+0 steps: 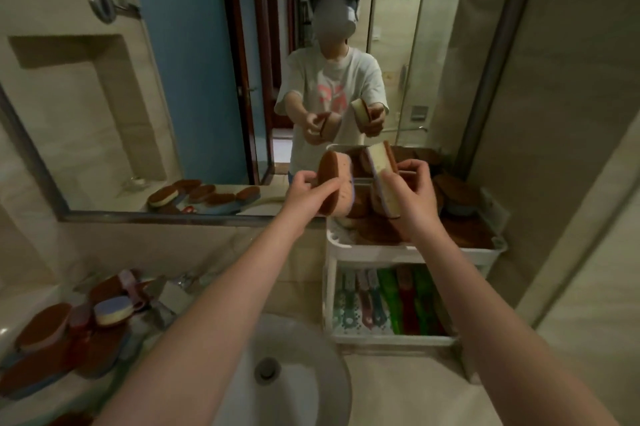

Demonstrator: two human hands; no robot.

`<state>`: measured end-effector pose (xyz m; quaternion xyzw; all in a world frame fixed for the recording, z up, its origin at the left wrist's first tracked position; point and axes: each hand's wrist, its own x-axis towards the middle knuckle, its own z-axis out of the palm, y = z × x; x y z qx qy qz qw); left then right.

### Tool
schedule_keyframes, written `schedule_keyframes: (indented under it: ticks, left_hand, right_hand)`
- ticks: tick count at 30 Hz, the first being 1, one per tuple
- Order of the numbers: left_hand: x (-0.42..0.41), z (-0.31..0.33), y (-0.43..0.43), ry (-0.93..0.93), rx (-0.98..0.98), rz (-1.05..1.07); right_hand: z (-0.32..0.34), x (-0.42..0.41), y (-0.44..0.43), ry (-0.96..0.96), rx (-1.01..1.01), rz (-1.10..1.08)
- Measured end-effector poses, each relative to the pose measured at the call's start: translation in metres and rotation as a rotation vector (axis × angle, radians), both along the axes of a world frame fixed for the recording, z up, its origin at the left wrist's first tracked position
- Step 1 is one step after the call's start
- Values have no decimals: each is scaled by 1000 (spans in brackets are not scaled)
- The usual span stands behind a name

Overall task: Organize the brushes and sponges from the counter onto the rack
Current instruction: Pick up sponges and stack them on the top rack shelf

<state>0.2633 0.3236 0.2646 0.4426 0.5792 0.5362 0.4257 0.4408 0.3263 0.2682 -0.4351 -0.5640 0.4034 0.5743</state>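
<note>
Over the rack's top tray [408, 249], left hand [306, 192] and right hand [412, 193] each hold a sponge, fingers clamped; next, probably lowering both among those stacked.

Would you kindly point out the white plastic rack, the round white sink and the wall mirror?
White plastic rack [408, 249]: head view, upper tier's front rim.
Round white sink [329, 377]: head view, basin wall.
Wall mirror [194, 79]: head view, glass.

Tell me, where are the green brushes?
In the head view, the green brushes stand on the lower shelf of the white rack, right of the sink and below the sponge-filled top tray.
</note>
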Motion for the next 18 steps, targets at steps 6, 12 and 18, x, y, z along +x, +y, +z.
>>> schedule_keyframes:
  ticks: [6, 12, 18]
  left_hand:
    - [31, 10, 54, 506, -91, 79]
    - [46, -3, 74, 688, -127, 91]
    - [51, -13, 85, 770, -85, 131]
  right_hand:
    - [1, 35, 22, -54, 40, -57]
    - [-2, 53, 32, -32, 72, -37]
    - [-7, 54, 37, -24, 67, -9]
